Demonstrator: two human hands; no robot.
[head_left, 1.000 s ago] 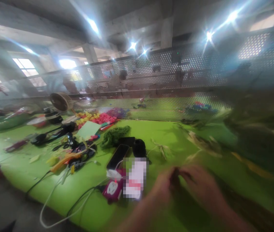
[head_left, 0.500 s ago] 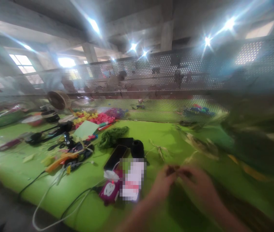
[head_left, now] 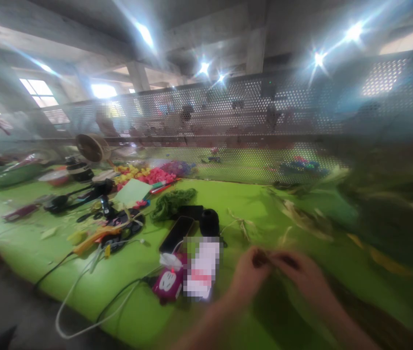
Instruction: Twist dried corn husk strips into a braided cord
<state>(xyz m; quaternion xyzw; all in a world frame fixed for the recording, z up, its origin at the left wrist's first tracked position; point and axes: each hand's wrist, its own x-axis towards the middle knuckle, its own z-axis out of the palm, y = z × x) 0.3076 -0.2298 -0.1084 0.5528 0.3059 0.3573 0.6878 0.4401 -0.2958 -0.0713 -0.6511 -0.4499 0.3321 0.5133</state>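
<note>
Low over the green tabletop, my left hand and my right hand meet at their fingertips. Both are closed in a pinch around a small brownish thing, blurred and mostly covered by the fingers. Just behind the fingers a thin pale strip sticks up; whether it joins the held thing I cannot tell. Pale dry husk-like strands lie beyond my left hand, and a larger husk-like bundle lies beyond my right. A black spool of thread stands to the left.
Left of my hands lie a lit phone, a purple power socket with cables, a dark phone and green yarn. Farther left are an orange corded tool and a fan. A perforated screen runs along the back.
The view has shifted slightly, so the table things sit a little farther right. My hands stay together at the fingertips; the right fingers look straighter and the left hand is turned a bit.
</note>
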